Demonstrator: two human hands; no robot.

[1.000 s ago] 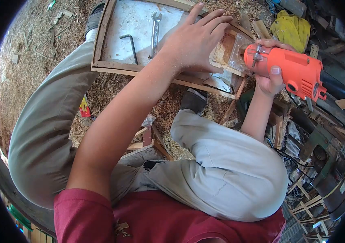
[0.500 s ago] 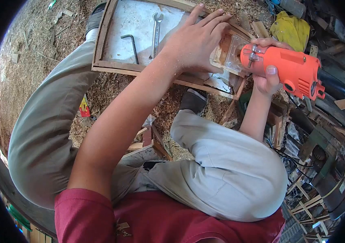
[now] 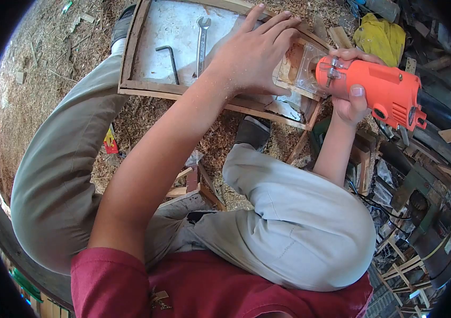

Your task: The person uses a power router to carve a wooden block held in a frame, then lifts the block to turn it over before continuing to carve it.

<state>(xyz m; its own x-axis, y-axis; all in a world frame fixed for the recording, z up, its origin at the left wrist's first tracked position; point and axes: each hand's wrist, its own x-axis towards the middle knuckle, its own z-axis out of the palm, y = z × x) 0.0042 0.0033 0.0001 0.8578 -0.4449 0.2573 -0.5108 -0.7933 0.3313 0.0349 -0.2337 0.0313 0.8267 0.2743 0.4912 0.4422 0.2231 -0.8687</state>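
Note:
My right hand (image 3: 354, 106) is wrapped around an orange trim router (image 3: 376, 87), which lies tilted on its side. The router's clear plastic base (image 3: 309, 66) faces left, against the right end of a shallow wood-framed tray (image 3: 154, 88). Spread flat over the tray's right half, my left hand (image 3: 257, 55) has its fingers apart, beside a small wooden piece (image 3: 286, 71) near the router base. What lies under the palm is hidden. On the tray's white surface rest an open-end wrench (image 3: 202, 45) and a black hex key (image 3: 173, 66).
Wood shavings (image 3: 50, 69) cover the ground. A yellow cloth (image 3: 379, 37) lies behind the router. Wood scraps, cables and a green metal machine part (image 3: 421, 191) crowd the right side. My bent legs (image 3: 299, 228) are close below the tray.
The router and my right hand have shifted slightly right. The tray, with the wrench and hex key on it, has moved slightly left. My left hand stays nearly where it was.

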